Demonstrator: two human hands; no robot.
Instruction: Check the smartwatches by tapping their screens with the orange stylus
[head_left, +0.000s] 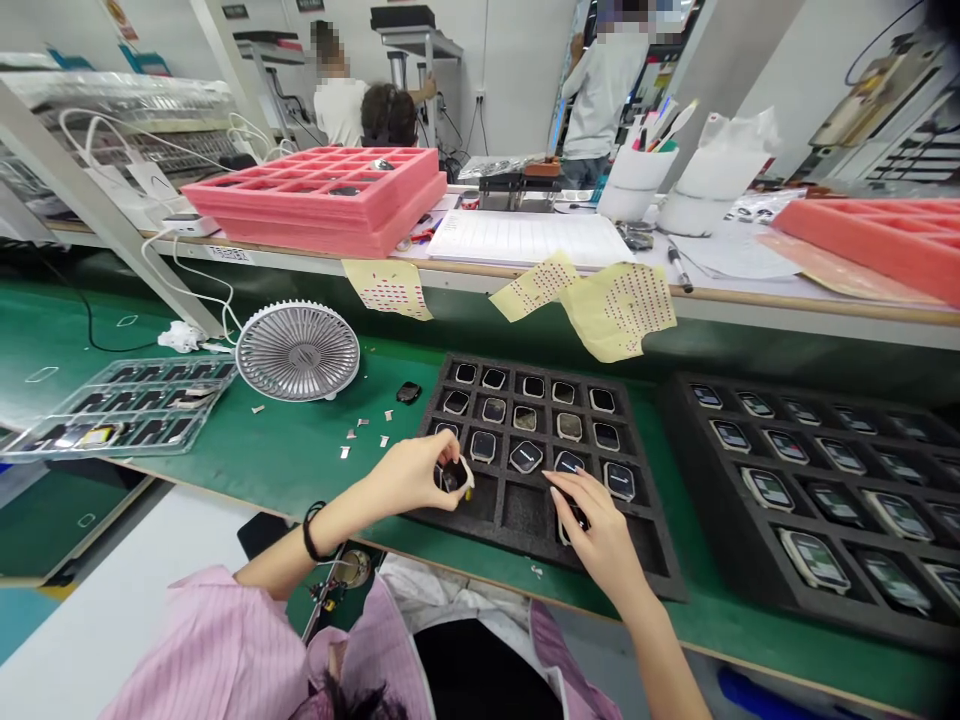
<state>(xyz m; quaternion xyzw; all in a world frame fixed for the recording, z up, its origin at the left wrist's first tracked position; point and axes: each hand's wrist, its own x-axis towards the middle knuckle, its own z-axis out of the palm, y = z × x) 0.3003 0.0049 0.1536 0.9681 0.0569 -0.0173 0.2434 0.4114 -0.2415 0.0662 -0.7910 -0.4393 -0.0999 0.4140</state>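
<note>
My left hand point(420, 475) is closed around a smartwatch point(455, 474) with a light metal case, pinched between thumb and fingers above the left side of a black foam tray point(637, 480). A small yellowish piece shows at the lower edge of that watch. My right hand point(596, 520) reaches over the tray's front right with fingers stretched out and slightly apart. Beneath it another watch point(566, 530) sits partly hidden in a front compartment. Several square-faced watches fill the rows behind; one point(526, 457) shows light marks on its dark screen.
A second black foam tray point(750, 560) of watches stands at right. To the left are a round fan point(298, 350), a clear plastic tray point(127, 400) of dark parts and several small scraps point(350, 434). Pink foam trays point(315, 205) rest on the shelf. Other people are in the background.
</note>
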